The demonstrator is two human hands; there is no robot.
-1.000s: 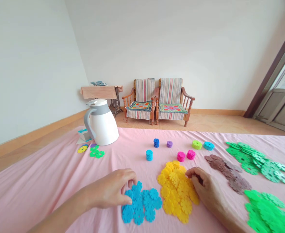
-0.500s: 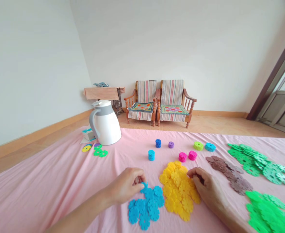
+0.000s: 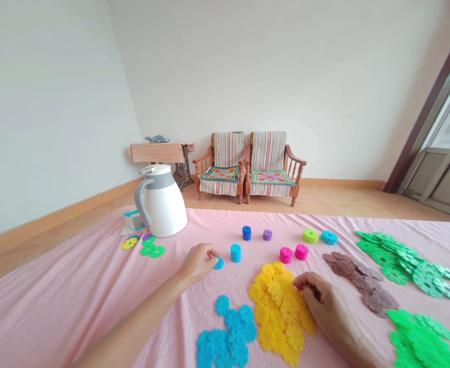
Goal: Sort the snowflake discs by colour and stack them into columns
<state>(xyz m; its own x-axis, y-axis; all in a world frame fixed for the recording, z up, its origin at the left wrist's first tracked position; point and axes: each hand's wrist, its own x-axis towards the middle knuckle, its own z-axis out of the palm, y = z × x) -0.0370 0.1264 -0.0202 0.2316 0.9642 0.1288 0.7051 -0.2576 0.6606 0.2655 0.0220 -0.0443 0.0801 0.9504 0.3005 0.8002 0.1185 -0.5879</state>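
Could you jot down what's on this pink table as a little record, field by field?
Surface: pink cloth
Left hand: pinching a blue disc, beside the light blue stack
Right hand: resting on the yellow pile
Near edge: blue pile
Right side: brown pile, green piles
Small stacks: dark blue, purple, two pink
Far left: white jug

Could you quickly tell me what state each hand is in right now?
Left hand: closed, pinching a light blue disc.
Right hand: curled on the yellow pile; holding anything cannot be told.
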